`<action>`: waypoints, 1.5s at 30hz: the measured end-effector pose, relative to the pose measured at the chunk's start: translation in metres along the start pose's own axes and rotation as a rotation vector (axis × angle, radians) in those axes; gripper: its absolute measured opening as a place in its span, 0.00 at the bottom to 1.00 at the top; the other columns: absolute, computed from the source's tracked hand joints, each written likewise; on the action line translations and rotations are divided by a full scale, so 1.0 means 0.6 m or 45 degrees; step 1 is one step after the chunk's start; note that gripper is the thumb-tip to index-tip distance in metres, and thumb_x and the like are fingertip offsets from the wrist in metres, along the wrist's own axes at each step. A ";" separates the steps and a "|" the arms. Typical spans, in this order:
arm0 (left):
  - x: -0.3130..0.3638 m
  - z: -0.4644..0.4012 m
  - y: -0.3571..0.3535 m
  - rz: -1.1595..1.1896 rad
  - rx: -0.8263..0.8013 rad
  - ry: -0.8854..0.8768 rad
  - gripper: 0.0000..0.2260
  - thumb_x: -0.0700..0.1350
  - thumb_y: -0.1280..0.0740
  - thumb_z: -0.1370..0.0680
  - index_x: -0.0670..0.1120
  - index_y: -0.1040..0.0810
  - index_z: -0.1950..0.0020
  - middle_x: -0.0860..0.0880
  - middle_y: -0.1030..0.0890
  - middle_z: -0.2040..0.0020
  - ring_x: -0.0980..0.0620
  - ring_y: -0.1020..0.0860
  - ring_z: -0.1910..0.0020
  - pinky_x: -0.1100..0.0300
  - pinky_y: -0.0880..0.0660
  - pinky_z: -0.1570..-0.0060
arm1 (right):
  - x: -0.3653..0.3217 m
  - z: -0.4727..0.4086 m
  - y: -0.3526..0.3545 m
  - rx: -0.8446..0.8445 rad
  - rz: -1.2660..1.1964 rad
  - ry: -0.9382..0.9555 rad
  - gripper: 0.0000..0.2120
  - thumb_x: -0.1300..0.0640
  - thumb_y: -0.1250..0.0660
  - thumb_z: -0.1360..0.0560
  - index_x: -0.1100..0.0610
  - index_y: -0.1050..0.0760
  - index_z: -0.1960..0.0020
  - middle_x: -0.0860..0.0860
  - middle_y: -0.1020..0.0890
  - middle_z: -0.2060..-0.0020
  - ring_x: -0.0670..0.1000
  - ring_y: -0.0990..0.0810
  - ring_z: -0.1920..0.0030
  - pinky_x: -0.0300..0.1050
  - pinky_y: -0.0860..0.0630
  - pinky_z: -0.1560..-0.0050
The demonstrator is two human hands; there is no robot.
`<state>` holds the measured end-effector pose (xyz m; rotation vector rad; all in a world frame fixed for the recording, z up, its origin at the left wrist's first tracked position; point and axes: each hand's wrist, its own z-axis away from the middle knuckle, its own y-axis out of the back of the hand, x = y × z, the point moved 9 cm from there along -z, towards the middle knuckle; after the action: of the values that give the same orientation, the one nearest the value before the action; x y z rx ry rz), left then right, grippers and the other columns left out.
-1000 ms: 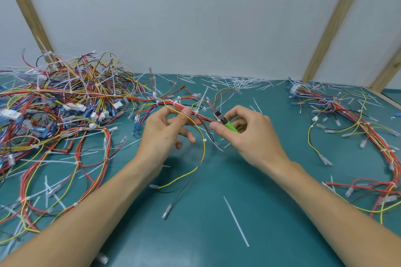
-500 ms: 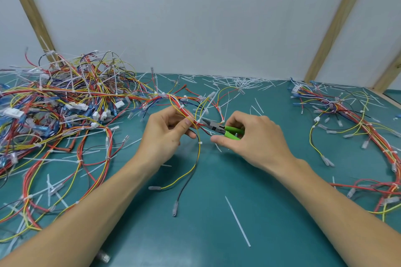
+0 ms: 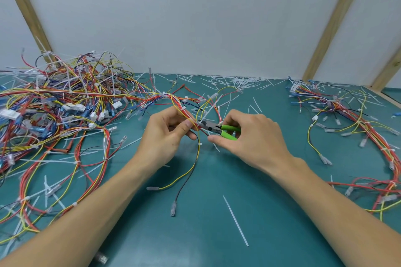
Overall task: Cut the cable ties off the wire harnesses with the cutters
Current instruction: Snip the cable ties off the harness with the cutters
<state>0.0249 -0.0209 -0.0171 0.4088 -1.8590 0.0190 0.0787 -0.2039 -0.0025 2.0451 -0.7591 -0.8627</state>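
Left hand (image 3: pixel 167 136): pinched on wire harness (image 3: pixel 184 112), mid-bench (image 3: pixel 282 191). Right hand (image 3: pixel 249 136): wrapped around green-handled cutters (image 3: pixel 219 129), nose at the pinched wires. Harness heap (image 3: pixel 60 110): left edge. Cut ties (image 3: pixel 236 82): far edge.

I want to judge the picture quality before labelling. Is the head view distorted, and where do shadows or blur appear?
Head view: the wooden posts lean inward, a wide-angle effect. Light is soft and even; faint shadows lie on the green table beneath the left hand and right hand. The cutters are sharp; the forearms at the bottom corners look slightly soft.
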 end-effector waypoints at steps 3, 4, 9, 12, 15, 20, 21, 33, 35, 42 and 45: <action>0.001 0.000 0.000 0.002 -0.004 -0.008 0.08 0.33 0.35 0.19 0.45 0.22 0.54 0.47 0.14 0.58 0.54 0.17 0.68 0.73 0.30 0.69 | 0.002 -0.001 -0.001 0.000 0.001 -0.006 0.27 0.22 0.36 0.36 0.46 0.26 0.59 0.40 0.22 0.70 0.50 0.23 0.64 0.40 0.37 0.67; 0.001 0.000 -0.001 0.002 -0.006 -0.010 0.08 0.33 0.35 0.19 0.45 0.22 0.54 0.48 0.14 0.58 0.54 0.17 0.68 0.73 0.30 0.69 | 0.004 -0.001 -0.003 -0.005 -0.005 -0.011 0.28 0.21 0.37 0.36 0.47 0.25 0.59 0.41 0.22 0.70 0.49 0.23 0.64 0.41 0.35 0.67; 0.001 0.000 -0.002 -0.021 -0.007 -0.017 0.08 0.33 0.35 0.19 0.45 0.23 0.55 0.48 0.14 0.59 0.54 0.17 0.68 0.73 0.30 0.69 | 0.009 -0.001 -0.006 -0.024 -0.019 -0.019 0.28 0.21 0.38 0.36 0.46 0.25 0.60 0.41 0.20 0.69 0.48 0.21 0.63 0.43 0.29 0.64; 0.003 0.001 -0.005 -0.054 -0.026 -0.032 0.10 0.33 0.35 0.19 0.46 0.22 0.55 0.50 0.14 0.60 0.53 0.17 0.68 0.73 0.31 0.70 | 0.010 -0.002 -0.009 -0.046 -0.015 -0.017 0.27 0.22 0.37 0.36 0.46 0.25 0.60 0.41 0.20 0.69 0.48 0.22 0.62 0.44 0.29 0.64; 0.006 0.001 -0.005 -0.071 -0.025 -0.044 0.10 0.32 0.35 0.20 0.45 0.22 0.55 0.48 0.14 0.59 0.50 0.17 0.67 0.72 0.30 0.69 | 0.013 -0.001 -0.009 -0.059 -0.048 -0.037 0.24 0.24 0.33 0.35 0.45 0.24 0.60 0.41 0.20 0.69 0.48 0.21 0.62 0.45 0.26 0.62; 0.007 0.000 -0.005 -0.066 -0.014 -0.028 0.07 0.32 0.35 0.20 0.41 0.22 0.54 0.43 0.15 0.58 0.52 0.18 0.68 0.73 0.32 0.71 | 0.015 0.001 -0.010 -0.057 -0.143 -0.093 0.22 0.27 0.29 0.33 0.46 0.23 0.61 0.39 0.19 0.68 0.47 0.20 0.60 0.46 0.23 0.58; 0.008 0.001 -0.005 -0.065 -0.014 -0.028 0.07 0.32 0.35 0.20 0.42 0.22 0.54 0.44 0.15 0.59 0.53 0.18 0.68 0.73 0.32 0.71 | 0.016 0.001 -0.010 -0.061 -0.164 -0.104 0.22 0.27 0.29 0.33 0.45 0.23 0.61 0.39 0.19 0.67 0.46 0.20 0.60 0.47 0.23 0.58; 0.000 -0.001 -0.001 -0.089 0.010 -0.009 0.05 0.34 0.34 0.19 0.41 0.22 0.53 0.42 0.14 0.58 0.50 0.17 0.67 0.73 0.32 0.72 | 0.006 0.000 -0.005 -0.058 -0.028 -0.037 0.22 0.28 0.30 0.32 0.47 0.25 0.61 0.42 0.21 0.70 0.49 0.23 0.63 0.46 0.27 0.62; -0.002 -0.001 0.000 -0.085 0.021 0.003 0.04 0.34 0.34 0.19 0.39 0.22 0.53 0.41 0.14 0.57 0.50 0.17 0.68 0.73 0.32 0.72 | 0.000 -0.001 -0.002 -0.046 0.000 -0.003 0.22 0.29 0.29 0.32 0.48 0.26 0.63 0.43 0.22 0.72 0.49 0.25 0.65 0.45 0.31 0.65; 0.000 0.002 0.004 -0.021 0.055 0.018 0.03 0.35 0.33 0.20 0.38 0.22 0.53 0.40 0.15 0.59 0.54 0.17 0.70 0.73 0.31 0.72 | -0.017 0.000 0.002 -0.056 -0.014 0.068 0.31 0.22 0.40 0.31 0.51 0.27 0.63 0.46 0.22 0.72 0.51 0.24 0.67 0.46 0.28 0.65; -0.001 0.003 0.006 -0.007 0.069 0.027 0.04 0.37 0.32 0.20 0.40 0.21 0.54 0.42 0.14 0.60 0.53 0.17 0.69 0.73 0.31 0.71 | -0.019 0.000 0.003 -0.055 -0.062 0.048 0.33 0.23 0.48 0.28 0.52 0.25 0.63 0.48 0.22 0.73 0.51 0.24 0.67 0.48 0.26 0.64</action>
<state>0.0222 -0.0177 -0.0176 0.4500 -1.8395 0.0700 0.0718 -0.1964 0.0025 2.0433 -0.6665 -0.8582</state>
